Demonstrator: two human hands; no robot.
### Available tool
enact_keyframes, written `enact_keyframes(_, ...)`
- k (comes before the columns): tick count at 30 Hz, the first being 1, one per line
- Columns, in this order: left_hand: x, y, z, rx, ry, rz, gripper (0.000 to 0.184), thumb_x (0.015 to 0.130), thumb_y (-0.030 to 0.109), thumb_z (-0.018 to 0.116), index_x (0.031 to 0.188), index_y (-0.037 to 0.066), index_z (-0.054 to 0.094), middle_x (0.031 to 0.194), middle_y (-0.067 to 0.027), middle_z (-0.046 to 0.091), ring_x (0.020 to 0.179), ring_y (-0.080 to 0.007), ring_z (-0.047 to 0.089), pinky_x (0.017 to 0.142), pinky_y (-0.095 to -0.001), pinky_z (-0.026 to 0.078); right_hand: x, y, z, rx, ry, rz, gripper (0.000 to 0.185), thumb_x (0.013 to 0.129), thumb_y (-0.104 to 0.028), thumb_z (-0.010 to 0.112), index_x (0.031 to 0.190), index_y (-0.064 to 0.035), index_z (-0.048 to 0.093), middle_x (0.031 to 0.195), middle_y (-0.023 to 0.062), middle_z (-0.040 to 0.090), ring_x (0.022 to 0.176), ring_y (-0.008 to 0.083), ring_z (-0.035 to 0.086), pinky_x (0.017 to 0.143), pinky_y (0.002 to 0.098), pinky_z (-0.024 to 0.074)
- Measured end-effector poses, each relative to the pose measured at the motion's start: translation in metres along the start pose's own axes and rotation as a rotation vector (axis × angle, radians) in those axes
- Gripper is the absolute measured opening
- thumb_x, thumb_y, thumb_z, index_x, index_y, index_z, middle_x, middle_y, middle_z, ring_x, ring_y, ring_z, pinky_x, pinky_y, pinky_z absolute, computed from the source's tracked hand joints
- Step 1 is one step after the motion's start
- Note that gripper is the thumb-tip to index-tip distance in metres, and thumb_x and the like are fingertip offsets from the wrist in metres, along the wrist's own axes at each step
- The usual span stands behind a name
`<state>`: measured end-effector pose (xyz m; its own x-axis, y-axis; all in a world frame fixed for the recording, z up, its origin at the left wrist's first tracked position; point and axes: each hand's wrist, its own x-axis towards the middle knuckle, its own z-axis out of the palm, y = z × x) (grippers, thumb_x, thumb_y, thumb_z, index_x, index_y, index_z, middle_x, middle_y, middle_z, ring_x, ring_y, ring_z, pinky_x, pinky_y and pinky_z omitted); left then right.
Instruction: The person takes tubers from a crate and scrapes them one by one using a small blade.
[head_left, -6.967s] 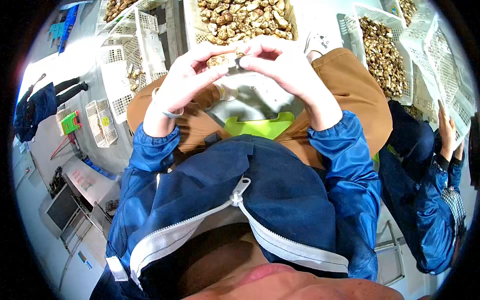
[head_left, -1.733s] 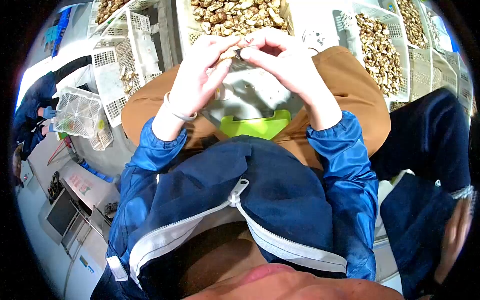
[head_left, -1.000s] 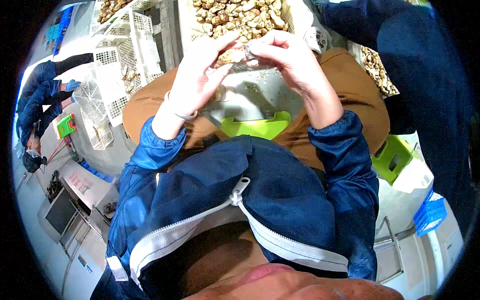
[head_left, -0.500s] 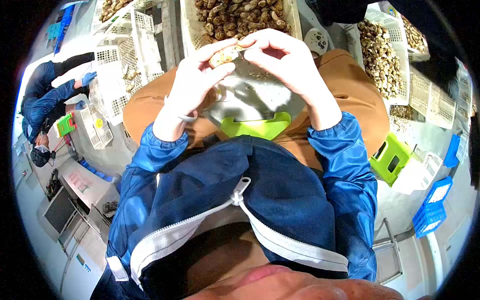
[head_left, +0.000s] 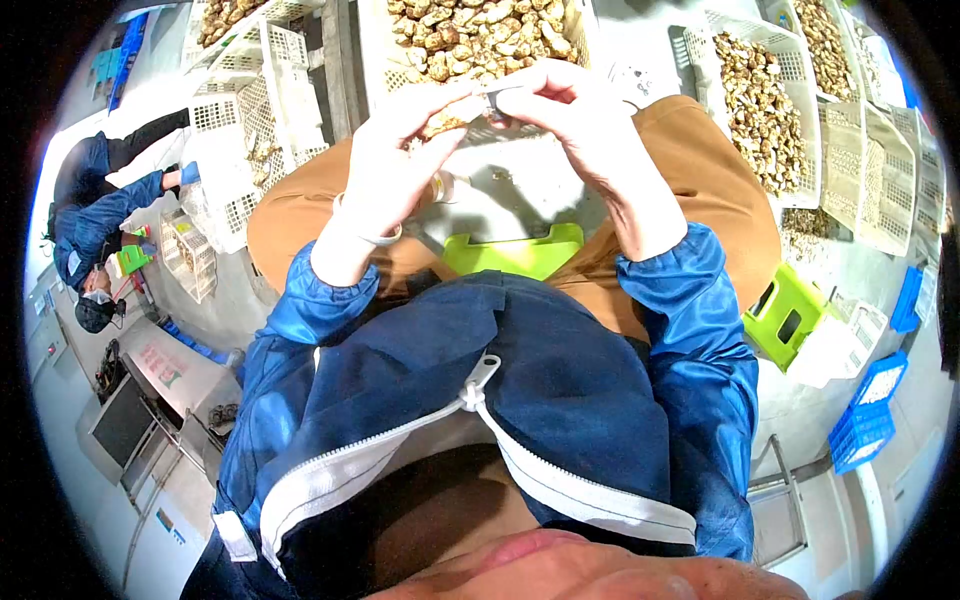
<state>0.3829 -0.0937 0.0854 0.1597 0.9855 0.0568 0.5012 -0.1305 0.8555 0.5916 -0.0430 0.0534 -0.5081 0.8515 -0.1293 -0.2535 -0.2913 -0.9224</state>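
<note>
My left hand [head_left: 392, 155] is closed round a brown-and-cream mushroom [head_left: 452, 117], its cap partly covered by my fingers. Right beside it, my right hand [head_left: 585, 125] pinches a small thin grey blade [head_left: 491, 102], whose edge meets the mushroom. Most of the blade is hidden by my fingers. Just beyond both hands stands a pale plastic crate [head_left: 376, 50] heaped with mushrooms [head_left: 475, 40].
A green stool edge [head_left: 515, 255] shows between my knees. White crates of mushrooms [head_left: 762, 115] stand at the right, near a green stool [head_left: 785, 320] and blue crates [head_left: 862, 425]. At the left, a co-worker in blue [head_left: 105, 205] bends beside perforated white crates [head_left: 215, 115].
My right hand has shifted slightly left, bringing the blade against the mushroom. A dark shape at the top right has gone from view, and the crates look brighter.
</note>
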Motion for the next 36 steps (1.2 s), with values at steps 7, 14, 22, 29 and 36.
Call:
enact_keyframes(7, 0.003, 0.001, -0.002, 0.097, 0.002, 0.158, 0.043, 0.084, 0.001, 0.067, 0.127, 0.007, 0.064, 0.116, -0.0086, 0.065, 0.101, -0.0154, 0.061, 0.088, -0.0265, 0.049, 0.001, -0.008, 0.008, -0.104, -0.009, 0.015, 0.017, 0.087, -0.014, 0.073, 0.097, -0.0007, 0.07, 0.091, 0.0029, 0.07, 0.083, 0.009, 0.064, 0.077, 0.0234, 0.0517)
enact_keyframes(14, -0.003, -0.002, 0.004, -0.218, 0.043, -0.074, 0.044, 0.089, 0.007, 0.068, 0.131, 0.002, 0.059, 0.123, -0.0129, 0.065, 0.11, -0.0167, 0.062, 0.094, -0.0285, 0.049, 0.004, -0.004, 0.001, -0.025, 0.012, -0.027, 0.011, 0.089, -0.011, 0.071, 0.092, -0.0001, 0.068, 0.097, 0.005, 0.069, 0.088, 0.0098, 0.061, 0.08, 0.0245, 0.0501)
enact_keyframes(22, -0.001, -0.003, 0.005, -0.042, 0.074, 0.014, 0.046, 0.086, 0.006, 0.069, 0.131, 0.003, 0.059, 0.12, -0.0134, 0.066, 0.111, -0.0198, 0.063, 0.097, -0.0308, 0.048, 0.001, -0.007, 0.0, -0.1, 0.064, 0.051, 0.013, 0.088, -0.015, 0.072, 0.092, -0.0026, 0.07, 0.087, 0.0006, 0.067, 0.079, 0.0074, 0.06, 0.072, 0.0232, 0.0489)
enact_keyframes(29, 0.0, 0.001, 0.003, -0.041, 0.07, 0.045, 0.043, 0.085, 0.004, 0.069, 0.128, 0.003, 0.062, 0.118, -0.0122, 0.065, 0.108, -0.0196, 0.063, 0.096, -0.0305, 0.049, 0.007, 0.002, -0.005, 0.165, 0.016, 0.1, 0.012, 0.09, -0.011, 0.069, 0.092, -0.0002, 0.066, 0.093, 0.0077, 0.07, 0.087, 0.0142, 0.068, 0.081, 0.0267, 0.0535)
enact_keyframes(36, -0.003, 0.001, 0.005, -0.531, 0.047, -0.178, 0.052, 0.087, 0.0, 0.067, 0.137, -0.001, 0.051, 0.121, -0.0125, 0.064, 0.103, -0.0167, 0.063, 0.093, -0.0287, 0.05, 0.004, 0.008, -0.001, 0.281, 0.018, 0.101, 0.011, 0.091, -0.013, 0.069, 0.091, -0.0025, 0.065, 0.089, 0.0065, 0.069, 0.083, 0.0143, 0.067, 0.081, 0.0272, 0.0539)
